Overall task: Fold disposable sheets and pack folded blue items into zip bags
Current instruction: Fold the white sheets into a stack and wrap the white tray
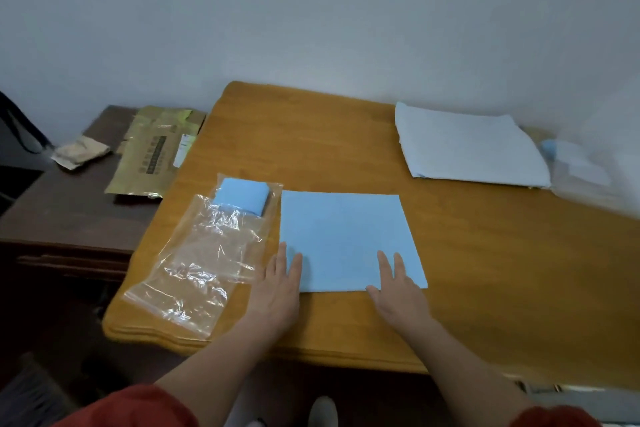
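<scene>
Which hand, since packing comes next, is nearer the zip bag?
Left. The left hand rests on the blue sheet beside the zip bag; the right hand rests nearer the sheet's opposite edge.

One blue sheet (346,239), one folded blue item (240,196), one white stack (467,146), two hands (278,288) (398,289)

Dim, soft light; blurred, warped edges.
</scene>
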